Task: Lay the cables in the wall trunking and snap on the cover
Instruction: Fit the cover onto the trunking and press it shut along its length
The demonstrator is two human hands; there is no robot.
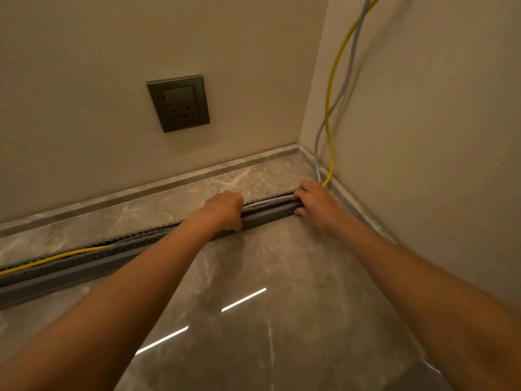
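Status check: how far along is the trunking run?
Done: the yellow cable lies in the open trunking on the left. In hand: the left hand and right hand grip the trunking near the corner, where the grey cable drops in. Left: no cover fitted yet.

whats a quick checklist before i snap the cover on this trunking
1. Hands placed: ok, left hand and right hand grip the trunking near the corner.
2. Corner slack: not ok, yellow cable and grey cable hang loose down the wall.
3. Yellow cable seated at the left: cannot tell, it seems to ride along the slot tops.
4. Channel between the hands: ok, a pale cable lies inside.
5. Cover fitted: not ok, channel open.
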